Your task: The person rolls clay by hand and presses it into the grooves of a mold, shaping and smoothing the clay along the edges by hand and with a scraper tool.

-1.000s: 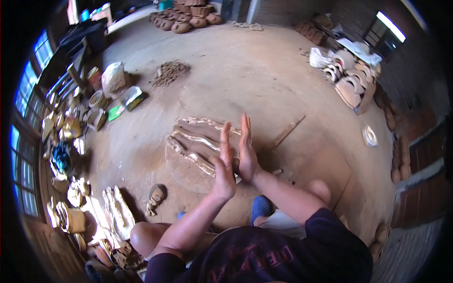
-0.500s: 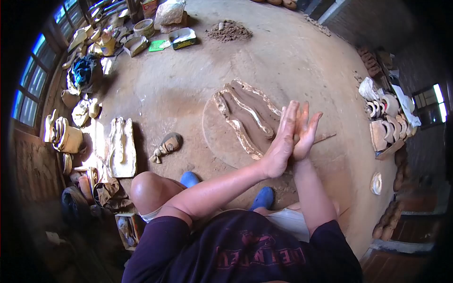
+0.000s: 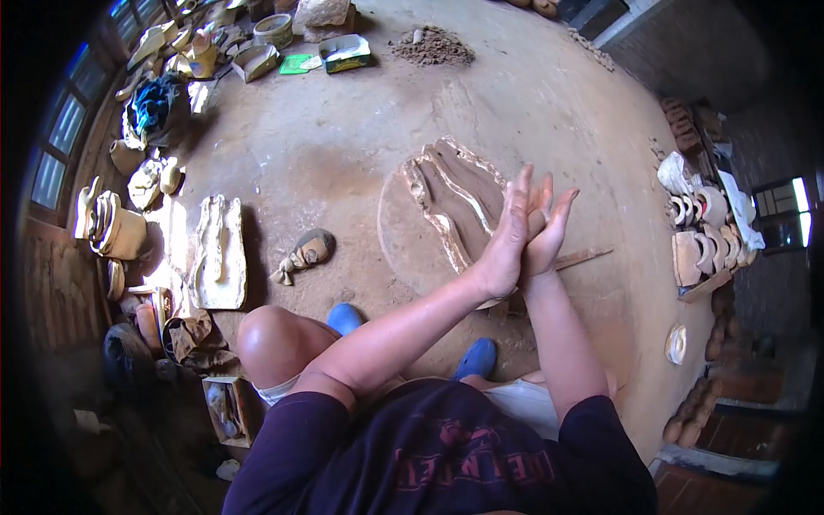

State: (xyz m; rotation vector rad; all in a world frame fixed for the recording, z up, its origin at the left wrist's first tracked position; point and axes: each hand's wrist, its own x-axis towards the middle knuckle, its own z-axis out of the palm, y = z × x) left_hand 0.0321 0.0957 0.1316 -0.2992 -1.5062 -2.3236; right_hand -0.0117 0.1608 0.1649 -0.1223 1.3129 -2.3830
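My left hand (image 3: 505, 249) and my right hand (image 3: 547, 236) meet palm to palm in front of me, fingers stretched upward. Between the palms shows a small brownish lump of clay (image 3: 536, 225), mostly covered by the hands. Behind them, a long plaster mould (image 3: 442, 230) with brown clay in its hollows lies on a round board (image 3: 396, 225); my left hand and forearm hide its near right part. A thin wooden stick (image 3: 585, 257) sticks out to the right of my right wrist.
A knotted cloth bundle (image 3: 307, 253) and another white mould (image 3: 220, 257) lie on the floor to the left. Farther off are a soil heap (image 3: 433, 46), a green-sided box (image 3: 346, 55) and a bucket (image 3: 274, 32). Curved clay pieces (image 3: 705, 245) stand at right.
My hands stay pressed together and have shifted slightly against each other, with the right fingers a little more spread. The view has tilted a little, moving the surroundings in the picture.
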